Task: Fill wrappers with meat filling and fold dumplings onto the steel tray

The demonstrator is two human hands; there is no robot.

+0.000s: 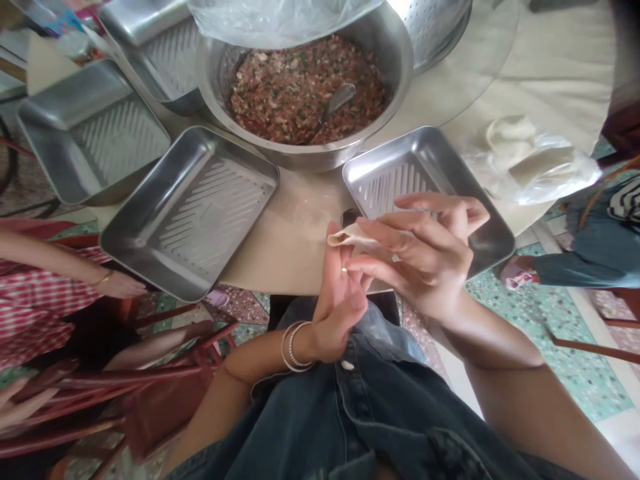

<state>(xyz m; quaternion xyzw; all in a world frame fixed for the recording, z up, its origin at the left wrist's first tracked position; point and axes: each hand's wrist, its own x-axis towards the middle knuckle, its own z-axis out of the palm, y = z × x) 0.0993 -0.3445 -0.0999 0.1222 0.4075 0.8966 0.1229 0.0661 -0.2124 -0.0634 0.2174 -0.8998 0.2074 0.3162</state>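
Note:
A pale dumpling wrapper [356, 235], folded over with a gap at its left end, is between my two hands above the table's near edge. Palm up, my left hand [336, 303] supports it on the fingers; a ring and two bracelets show on that side. From the right, my right hand [433, 257] closes its thumb and fingers on the wrapper and hides part of it. Whether filling lies inside cannot be seen. Beyond my hands, a large steel bowl [320, 157] holds minced meat filling [290, 87] with green bits, and a metal spoon [341, 99] stands in it.
Steel trays stand left of the bowl, one nearest [193, 213], and another tray [390, 183] lies under my right hand. Wrappers in a plastic bag [545, 167] sit at the right. A perforated steel colander [435, 27] is behind. Another person's hand [120, 283] is at the left.

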